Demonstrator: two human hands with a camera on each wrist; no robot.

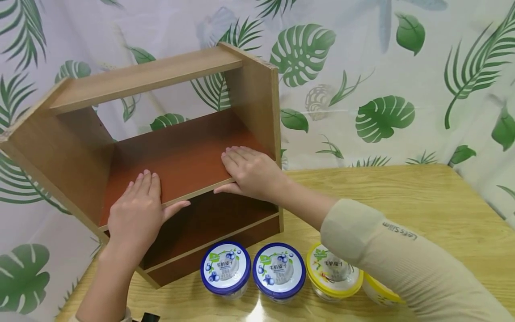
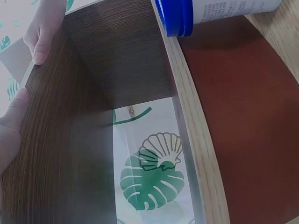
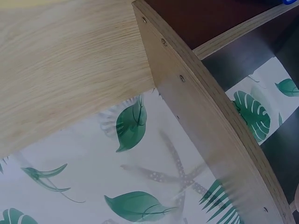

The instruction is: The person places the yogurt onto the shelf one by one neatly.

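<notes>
A small wooden shelf unit (image 1: 253, 98) with a reddish-brown middle shelf board (image 1: 189, 152) stands tilted in the head view, its back open. My left hand (image 1: 137, 212) holds the board's front edge near its left end, fingers flat on top and thumb along the underside. Farther right, my right hand (image 1: 253, 172) grips the same edge in the same way. From below, the left wrist view shows the thumbs of the left hand (image 2: 9, 135) and right hand (image 2: 44, 28) at the board's edge. In the right wrist view, mostly the unit's side panel (image 3: 201, 102) shows.
Before the unit stand two tubs with blue lids, a left one (image 1: 226, 268) and a right one (image 1: 279, 271). Beside them is a yellow-lidded tub (image 1: 335, 271); another yellow tub (image 1: 380, 290) is partly behind my right sleeve. Leaf-printed cloth (image 1: 342, 53) hangs behind the wooden table (image 1: 402, 197).
</notes>
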